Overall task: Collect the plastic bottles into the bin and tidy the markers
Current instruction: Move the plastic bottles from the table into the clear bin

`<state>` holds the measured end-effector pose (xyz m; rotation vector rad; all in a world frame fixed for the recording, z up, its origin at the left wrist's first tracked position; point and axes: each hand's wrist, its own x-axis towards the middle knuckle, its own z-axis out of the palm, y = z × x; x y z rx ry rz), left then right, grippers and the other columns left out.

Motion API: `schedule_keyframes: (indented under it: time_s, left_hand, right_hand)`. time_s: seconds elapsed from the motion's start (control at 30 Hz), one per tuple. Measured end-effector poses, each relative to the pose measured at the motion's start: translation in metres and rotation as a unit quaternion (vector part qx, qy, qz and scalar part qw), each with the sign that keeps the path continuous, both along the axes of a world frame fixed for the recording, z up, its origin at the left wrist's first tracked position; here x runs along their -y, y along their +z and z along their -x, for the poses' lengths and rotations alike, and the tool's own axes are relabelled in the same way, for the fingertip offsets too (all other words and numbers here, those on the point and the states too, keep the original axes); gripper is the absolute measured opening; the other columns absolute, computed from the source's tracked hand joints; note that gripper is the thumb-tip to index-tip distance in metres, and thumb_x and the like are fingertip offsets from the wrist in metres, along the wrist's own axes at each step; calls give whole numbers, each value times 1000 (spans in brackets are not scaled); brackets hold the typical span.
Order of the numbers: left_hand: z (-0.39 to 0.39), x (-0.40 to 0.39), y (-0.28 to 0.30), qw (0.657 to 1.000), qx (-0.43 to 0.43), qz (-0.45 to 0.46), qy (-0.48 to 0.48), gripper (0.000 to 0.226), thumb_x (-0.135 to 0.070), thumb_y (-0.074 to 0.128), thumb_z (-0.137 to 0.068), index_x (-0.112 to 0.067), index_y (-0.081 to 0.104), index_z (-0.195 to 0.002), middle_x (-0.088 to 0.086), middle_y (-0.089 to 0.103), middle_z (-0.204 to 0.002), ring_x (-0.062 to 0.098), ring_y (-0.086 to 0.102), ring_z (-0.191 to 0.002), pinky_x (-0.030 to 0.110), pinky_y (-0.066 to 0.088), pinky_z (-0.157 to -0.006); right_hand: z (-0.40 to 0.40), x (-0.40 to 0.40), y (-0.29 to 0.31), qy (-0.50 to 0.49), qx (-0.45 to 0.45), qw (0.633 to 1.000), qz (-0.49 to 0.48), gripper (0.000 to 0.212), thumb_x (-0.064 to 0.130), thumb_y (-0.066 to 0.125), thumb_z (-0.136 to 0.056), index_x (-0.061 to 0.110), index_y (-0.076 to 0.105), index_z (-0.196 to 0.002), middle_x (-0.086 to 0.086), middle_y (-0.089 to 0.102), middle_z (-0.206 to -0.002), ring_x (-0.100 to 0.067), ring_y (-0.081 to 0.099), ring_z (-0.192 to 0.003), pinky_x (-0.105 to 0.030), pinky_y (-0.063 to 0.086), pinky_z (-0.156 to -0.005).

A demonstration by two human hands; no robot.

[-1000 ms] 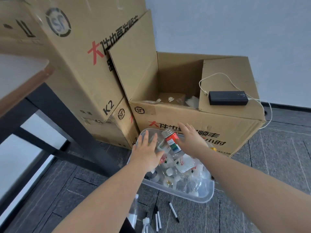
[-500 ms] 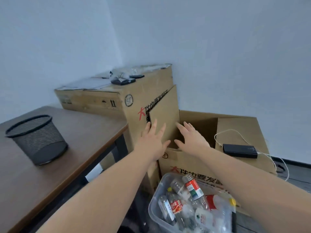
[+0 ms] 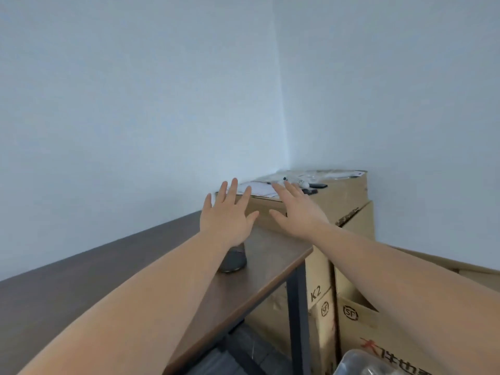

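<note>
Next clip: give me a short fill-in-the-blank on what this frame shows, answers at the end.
1. Both hands, left hand and right hand, are open and hold ____.
2. The dark mesh basket stands on the ____.
3. The papers lie on top of a cardboard ____.

Missing words: nothing; table; box

Ahead of my hands: tall cardboard box (image 3: 322,209) blocks the way, clutter on its lid.
Below my left hand (image 3: 226,216): dark mesh cup (image 3: 233,259) on table (image 3: 81,280).
Left tabletop: I see open room.
Overhead: clear air.
</note>
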<state>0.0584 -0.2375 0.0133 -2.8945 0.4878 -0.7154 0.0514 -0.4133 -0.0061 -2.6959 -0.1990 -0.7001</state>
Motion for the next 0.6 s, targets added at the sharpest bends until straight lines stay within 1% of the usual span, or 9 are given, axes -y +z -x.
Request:
schedule_keyframes:
  time_s: [0.1,0.23,0.43,0.6]
  left_hand:
    - [11,-62,14,998,13,16,54,63,-57,16,-98,-32,-5,-152,-2,-17,-159,18,-16,-146,46,-1,-119]
    - [32,-145,18,989,2,19,144,63,-57,12,-97,-32,-10,-151,-3,-21,-158,18,-19,-146,45,-2,-119]
    - [78,-266,7,961,-9,28,275,62,-55,12,-98,-32,-11,-151,-3,-22,-158,18,-19,-146,46,-1,-119]
    - [123,-348,-1,935,-13,37,353,62,-56,12,-98,-32,-9,-151,-1,-21,-158,19,-18,-146,46,1,-119]
  right_hand:
    - [-6,-63,15,60,20,998,9,66,40,43,-98,30,7,-153,-6,6,-161,-21,2,-148,-44,14,-119]
    - [-10,-148,22,135,21,990,18,65,40,41,-99,30,6,-153,-7,5,-161,-20,2,-148,-42,13,-119]
    - [0,-275,16,240,9,970,34,65,39,39,-99,31,4,-153,-5,3,-161,-18,1,-148,-42,10,-119]
    - [16,-369,4,307,-8,950,58,66,40,40,-99,30,2,-152,-6,3,-161,-19,1,-149,-43,12,-119]
